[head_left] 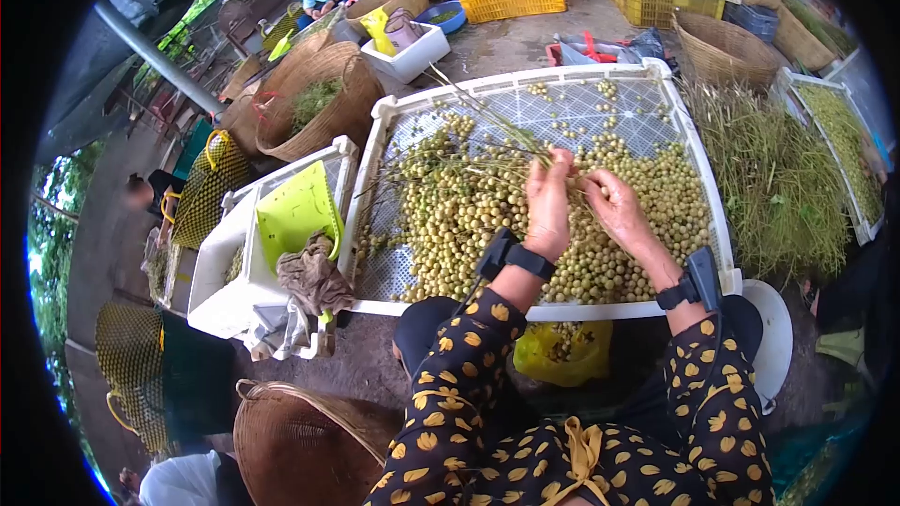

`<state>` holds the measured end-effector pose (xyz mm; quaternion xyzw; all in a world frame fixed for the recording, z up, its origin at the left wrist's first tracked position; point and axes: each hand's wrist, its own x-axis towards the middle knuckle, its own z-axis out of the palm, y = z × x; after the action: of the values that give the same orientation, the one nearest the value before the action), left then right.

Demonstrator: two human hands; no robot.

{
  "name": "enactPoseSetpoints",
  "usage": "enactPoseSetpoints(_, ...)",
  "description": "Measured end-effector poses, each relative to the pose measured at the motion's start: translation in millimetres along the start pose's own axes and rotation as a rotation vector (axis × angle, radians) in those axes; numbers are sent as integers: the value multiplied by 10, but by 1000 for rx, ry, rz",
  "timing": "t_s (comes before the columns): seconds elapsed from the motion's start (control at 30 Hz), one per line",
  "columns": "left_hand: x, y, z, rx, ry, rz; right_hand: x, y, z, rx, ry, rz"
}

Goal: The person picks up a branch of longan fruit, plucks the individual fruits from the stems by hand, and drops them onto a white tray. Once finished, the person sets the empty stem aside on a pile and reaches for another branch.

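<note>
Slender greenish-brown plant stems (517, 137) sit in the closed fingers of the left hand (548, 201), long axis toward ten o'clock, over round yellow-green fruits (469, 225). The right hand (619, 211), at four o'clock, has fingers curled; contents I cannot tell.

My sleeves (455, 365) look matt cloth; my tray (600, 72), smooth plastic; its round fruits (469, 234), smooth; the basket (281, 431) beside me, rough woven wicker.
</note>
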<state>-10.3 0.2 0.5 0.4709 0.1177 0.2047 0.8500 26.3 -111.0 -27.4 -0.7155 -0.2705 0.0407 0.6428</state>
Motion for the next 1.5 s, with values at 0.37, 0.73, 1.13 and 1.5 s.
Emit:
enactPoseSetpoints(0.37,-16,-180,-68,154,-13,-152,55,28,-91,-260,137,-34)
enactPoseSetpoints(0.73,60,-171,-53,-128,16,-106,166,280,38,-141,106,131)
enactPoseSetpoints(1.13,-104,123,-379,142,-80,46,166,56,-28,11,136,413)
enactPoseSetpoints(1.5,-26,492,-883,100,103,113,-596,201,330,-1096,-331,-313)
